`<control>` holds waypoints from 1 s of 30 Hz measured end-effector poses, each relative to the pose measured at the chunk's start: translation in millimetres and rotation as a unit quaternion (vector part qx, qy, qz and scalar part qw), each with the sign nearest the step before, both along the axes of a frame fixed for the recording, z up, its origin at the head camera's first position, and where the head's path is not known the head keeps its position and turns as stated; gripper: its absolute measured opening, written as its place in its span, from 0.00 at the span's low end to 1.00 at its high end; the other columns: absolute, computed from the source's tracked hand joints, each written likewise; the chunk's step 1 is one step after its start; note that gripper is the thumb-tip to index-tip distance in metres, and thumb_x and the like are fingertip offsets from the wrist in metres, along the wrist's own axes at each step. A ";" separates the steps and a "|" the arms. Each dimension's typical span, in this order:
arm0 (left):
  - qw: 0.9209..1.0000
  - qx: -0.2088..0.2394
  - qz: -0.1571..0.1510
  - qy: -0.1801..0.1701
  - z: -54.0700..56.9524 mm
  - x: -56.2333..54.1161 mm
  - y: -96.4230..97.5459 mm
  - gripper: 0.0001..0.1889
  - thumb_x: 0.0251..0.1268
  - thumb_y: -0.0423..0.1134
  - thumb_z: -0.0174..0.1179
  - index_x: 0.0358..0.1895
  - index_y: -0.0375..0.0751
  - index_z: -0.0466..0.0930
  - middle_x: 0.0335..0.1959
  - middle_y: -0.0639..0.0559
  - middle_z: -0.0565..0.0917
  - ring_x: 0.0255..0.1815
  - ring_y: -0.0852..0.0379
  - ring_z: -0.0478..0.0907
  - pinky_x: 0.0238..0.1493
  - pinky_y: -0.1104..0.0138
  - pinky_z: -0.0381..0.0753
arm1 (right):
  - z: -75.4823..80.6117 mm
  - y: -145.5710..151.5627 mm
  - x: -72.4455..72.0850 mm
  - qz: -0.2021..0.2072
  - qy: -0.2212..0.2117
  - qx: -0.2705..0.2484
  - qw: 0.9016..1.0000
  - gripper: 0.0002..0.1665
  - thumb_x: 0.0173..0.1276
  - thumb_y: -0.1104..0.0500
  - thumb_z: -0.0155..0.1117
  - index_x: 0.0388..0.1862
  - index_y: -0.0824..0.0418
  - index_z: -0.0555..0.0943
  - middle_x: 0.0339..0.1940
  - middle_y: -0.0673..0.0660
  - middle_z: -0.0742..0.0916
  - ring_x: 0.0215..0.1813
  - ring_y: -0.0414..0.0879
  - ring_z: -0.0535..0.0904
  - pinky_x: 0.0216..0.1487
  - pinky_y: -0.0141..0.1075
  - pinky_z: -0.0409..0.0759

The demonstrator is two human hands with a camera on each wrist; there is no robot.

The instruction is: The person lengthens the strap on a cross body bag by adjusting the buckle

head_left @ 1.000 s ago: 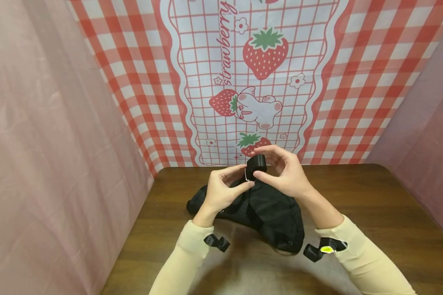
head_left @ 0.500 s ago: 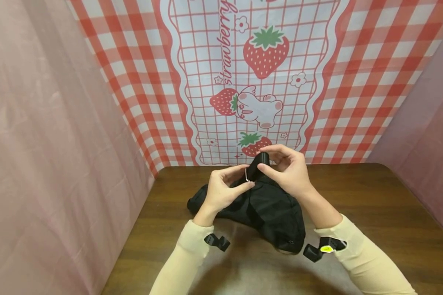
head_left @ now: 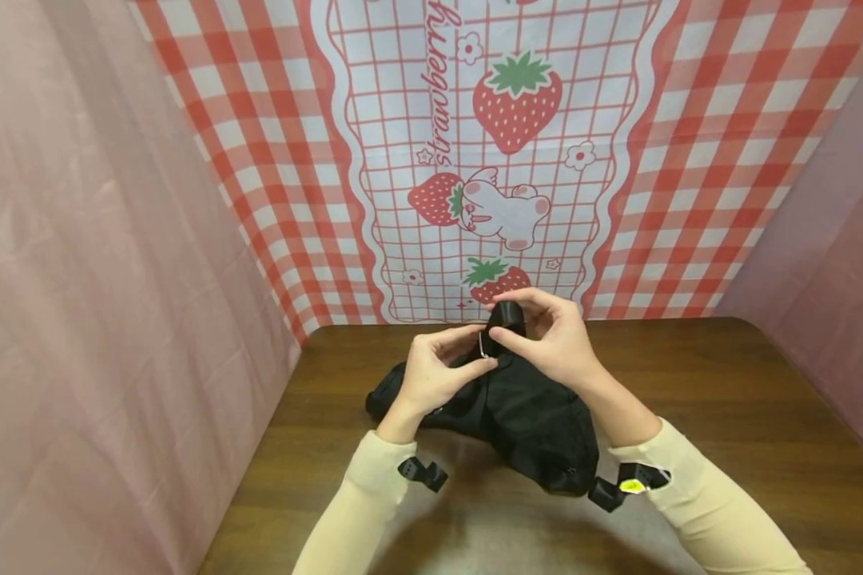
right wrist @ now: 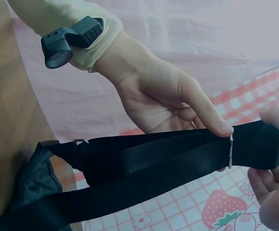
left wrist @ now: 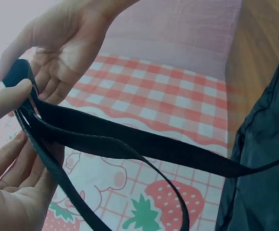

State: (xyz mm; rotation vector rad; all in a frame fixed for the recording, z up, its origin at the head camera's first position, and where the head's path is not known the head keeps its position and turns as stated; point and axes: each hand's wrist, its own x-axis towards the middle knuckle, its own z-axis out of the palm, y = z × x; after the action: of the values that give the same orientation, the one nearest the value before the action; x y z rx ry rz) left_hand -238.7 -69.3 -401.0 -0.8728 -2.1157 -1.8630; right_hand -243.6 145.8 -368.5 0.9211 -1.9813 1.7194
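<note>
A black bag (head_left: 539, 423) lies on the table, and its flat black strap (left wrist: 125, 137) rises from it to both hands. With thumb and fingertips my left hand (head_left: 435, 375) pinches the metal strap slider (right wrist: 231, 151), through which the webbing runs. My right hand (head_left: 562, 343), just to the right, holds the strap loop (head_left: 507, 318) that stands out beyond the slider, thumb on the near side and fingers on the far side. Several runs of strap lie close together behind the slider in the right wrist view. Another length hangs down in the left wrist view.
The brown wooden table (head_left: 719, 399) extends around the bag. A strawberry-printed checked cloth (head_left: 518, 184) hangs just behind it, and a pink curtain (head_left: 115, 279) stands at the left. Small black cameras (head_left: 423, 473) sit on both sleeves.
My right hand first shifted right, drawing the strap loop out flatter, then came back left, and the loop is rounder. The bag's right end moved slightly right. My left hand stayed nearly still.
</note>
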 end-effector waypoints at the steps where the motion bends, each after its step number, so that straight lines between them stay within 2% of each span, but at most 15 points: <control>1: 1.000 0.004 0.000 -0.002 0.5 -0.2 -0.1 0.23 0.61 0.26 0.75 0.61 0.32 0.87 0.58 0.35 0.89 0.60 0.47 0.89 0.65 0.63 0.88 | -0.1 0.2 0.3 -0.003 0.000 -0.012 1.000 0.22 0.65 0.72 0.76 0.58 0.68 0.85 0.48 0.41 0.92 0.40 0.39 0.89 0.38 0.27 0.88; 4: 1.000 0.017 -0.002 -0.008 2.6 -1.1 -1.2 0.22 0.63 0.25 0.75 0.61 0.31 0.87 0.58 0.34 0.89 0.59 0.48 0.90 0.65 0.63 0.88 | -2.1 0.8 1.4 -0.002 -0.010 -0.063 0.998 0.21 0.68 0.72 0.75 0.60 0.69 0.85 0.51 0.43 0.92 0.49 0.39 0.90 0.48 0.27 0.90; 7: 1.000 0.024 -0.003 -0.011 5.6 -1.8 -3.0 0.22 0.63 0.24 0.74 0.61 0.31 0.86 0.58 0.33 0.89 0.58 0.48 0.90 0.64 0.62 0.89 | -10.5 0.8 1.7 0.020 -0.031 -0.103 0.994 0.27 0.69 0.74 0.72 0.66 0.70 0.81 0.56 0.46 0.91 0.58 0.39 0.88 0.61 0.29 0.88; 8: 1.000 0.027 -0.003 -0.012 6.6 -1.7 -3.7 0.22 0.63 0.24 0.73 0.61 0.30 0.86 0.58 0.33 0.89 0.58 0.48 0.90 0.64 0.62 0.89 | -15.1 0.6 1.5 0.024 -0.035 -0.099 0.994 0.29 0.68 0.75 0.72 0.67 0.70 0.80 0.57 0.48 0.90 0.60 0.39 0.87 0.63 0.30 0.87; 10: 0.999 0.031 -0.001 -0.012 8.4 -1.6 -5.0 0.21 0.64 0.24 0.73 0.61 0.30 0.86 0.58 0.32 0.89 0.58 0.47 0.90 0.64 0.62 0.89 | -25.9 -0.8 0.8 0.026 -0.036 -0.060 0.997 0.34 0.64 0.76 0.75 0.70 0.69 0.78 0.59 0.51 0.89 0.61 0.38 0.86 0.65 0.32 0.86; 12: 0.999 0.036 0.000 -0.014 9.9 -1.4 -5.8 0.21 0.64 0.24 0.73 0.61 0.30 0.86 0.57 0.32 0.89 0.57 0.46 0.90 0.63 0.62 0.89 | -37.6 -2.7 0.6 0.013 -0.027 0.009 1.000 0.36 0.61 0.73 0.79 0.69 0.66 0.80 0.58 0.53 0.89 0.59 0.38 0.86 0.64 0.33 0.87; 14: 0.999 0.038 -0.002 -0.015 11.5 -0.9 -5.9 0.21 0.64 0.24 0.72 0.61 0.30 0.86 0.56 0.32 0.89 0.57 0.44 0.90 0.63 0.61 0.89 | -46.9 -4.9 0.0 -0.015 -0.008 0.077 0.997 0.33 0.59 0.68 0.84 0.64 0.62 0.84 0.55 0.54 0.91 0.55 0.40 0.89 0.60 0.33 0.89; 17: 0.999 0.037 -0.001 -0.016 13.3 -0.8 -5.7 0.21 0.65 0.25 0.73 0.61 0.31 0.86 0.56 0.32 0.89 0.58 0.44 0.90 0.64 0.61 0.89 | -54.6 -7.2 -0.3 -0.054 0.011 0.130 0.990 0.27 0.58 0.60 0.87 0.57 0.57 0.89 0.48 0.55 0.94 0.49 0.47 0.92 0.53 0.33 0.92; 22: 0.999 0.041 0.012 -0.024 13.2 -0.7 -6.4 0.21 0.65 0.25 0.73 0.61 0.30 0.86 0.56 0.31 0.89 0.58 0.44 0.90 0.65 0.62 0.88 | -57.5 -5.4 -0.3 -0.066 0.005 0.129 0.989 0.23 0.58 0.61 0.86 0.53 0.60 0.90 0.44 0.58 0.94 0.44 0.55 0.93 0.49 0.42 0.94; 25: 0.998 0.046 0.019 -0.028 13.3 0.0 -7.4 0.21 0.64 0.24 0.73 0.61 0.30 0.86 0.56 0.31 0.89 0.59 0.44 0.90 0.66 0.62 0.88 | -61.4 -1.8 -0.5 -0.062 0.002 0.132 0.989 0.24 0.58 0.62 0.86 0.54 0.62 0.90 0.44 0.59 0.94 0.44 0.55 0.93 0.49 0.44 0.94; 30: 0.998 0.052 0.022 -0.028 14.3 0.5 -8.3 0.21 0.64 0.24 0.73 0.60 0.30 0.86 0.55 0.31 0.90 0.58 0.42 0.90 0.65 0.61 0.88 | -69.5 3.2 -1.7 -0.058 0.004 0.140 0.988 0.25 0.57 0.63 0.87 0.54 0.60 0.89 0.46 0.57 0.94 0.45 0.49 0.92 0.50 0.41 0.93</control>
State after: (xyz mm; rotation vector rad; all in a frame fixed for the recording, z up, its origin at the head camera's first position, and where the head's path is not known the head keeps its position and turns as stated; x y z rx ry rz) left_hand -238.2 -77.5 -386.7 -0.7544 -2.0300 -1.9780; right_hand -245.3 149.1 -438.0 0.8772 -2.2632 1.3954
